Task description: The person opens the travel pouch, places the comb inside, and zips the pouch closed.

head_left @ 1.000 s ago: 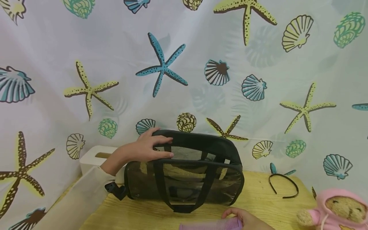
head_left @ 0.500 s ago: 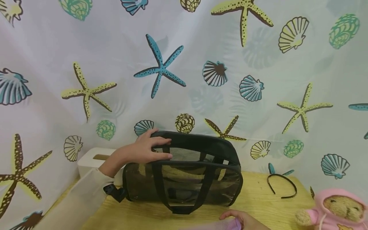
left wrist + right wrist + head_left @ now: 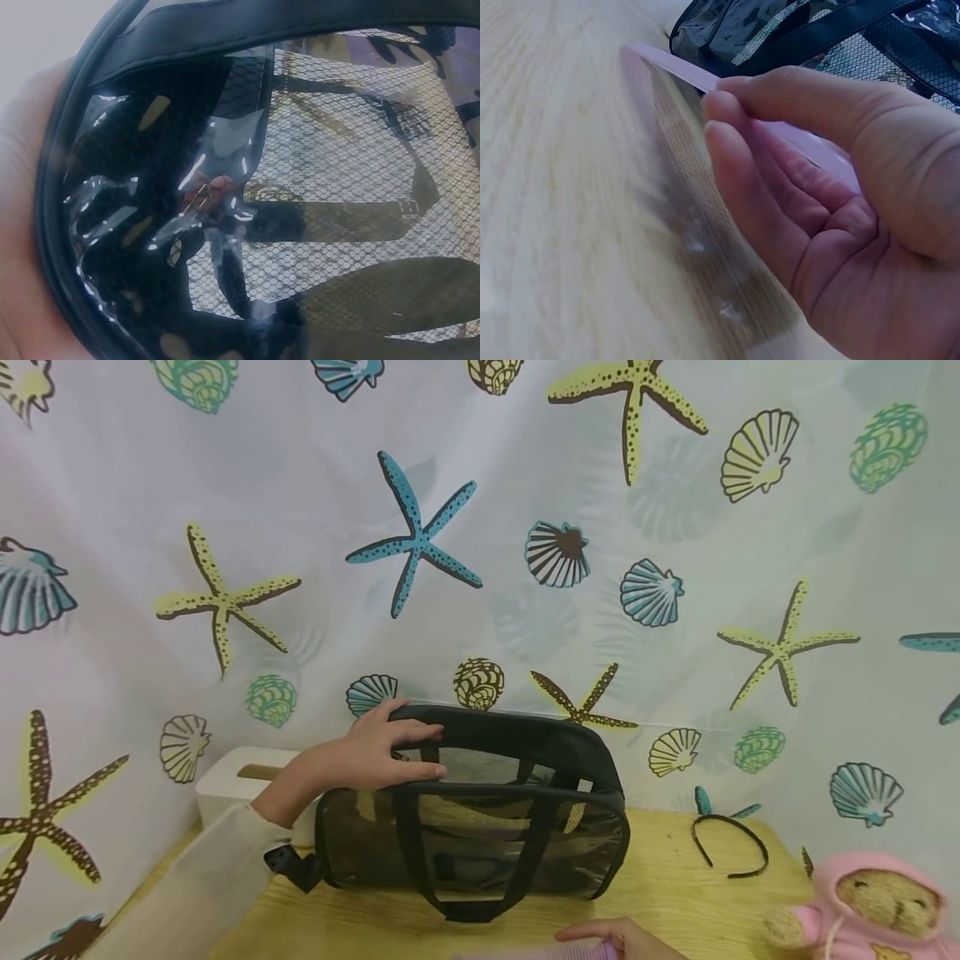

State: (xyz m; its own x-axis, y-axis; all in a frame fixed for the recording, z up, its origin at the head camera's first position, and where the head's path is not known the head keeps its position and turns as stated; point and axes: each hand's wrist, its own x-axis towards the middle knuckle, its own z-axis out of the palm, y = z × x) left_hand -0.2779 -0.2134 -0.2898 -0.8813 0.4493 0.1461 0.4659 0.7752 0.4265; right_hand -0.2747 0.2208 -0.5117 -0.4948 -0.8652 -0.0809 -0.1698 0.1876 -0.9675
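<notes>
A see-through bag (image 3: 360,839) with black trim, mesh and strap handles stands unzipped on the wooden table. My left hand (image 3: 375,752) lies over its left end, fingers spread across the opening. The thumb is along the front rim and other fingers reach towards the back rim. In the left wrist view, the bag's clear end panel (image 3: 150,225) fills most of the frame. In front of the bag, my right hand (image 3: 626,939) pinches a purple comb (image 3: 577,952) between thumb and fingers. The comb (image 3: 679,69) is low over the table and its teeth are blurred.
A white box (image 3: 232,781) with a slot on top stands behind my left forearm. To the right lies a black headband (image 3: 765,852), with a teddy bear (image 3: 885,902) in a pink hood nearer. A shell-print curtain (image 3: 480,527) hangs behind the table (image 3: 660,877).
The right hand and comb have shifted slightly left and down in the head view. The left hand keeps its place on the bag. The whole scene has drifted a little left.
</notes>
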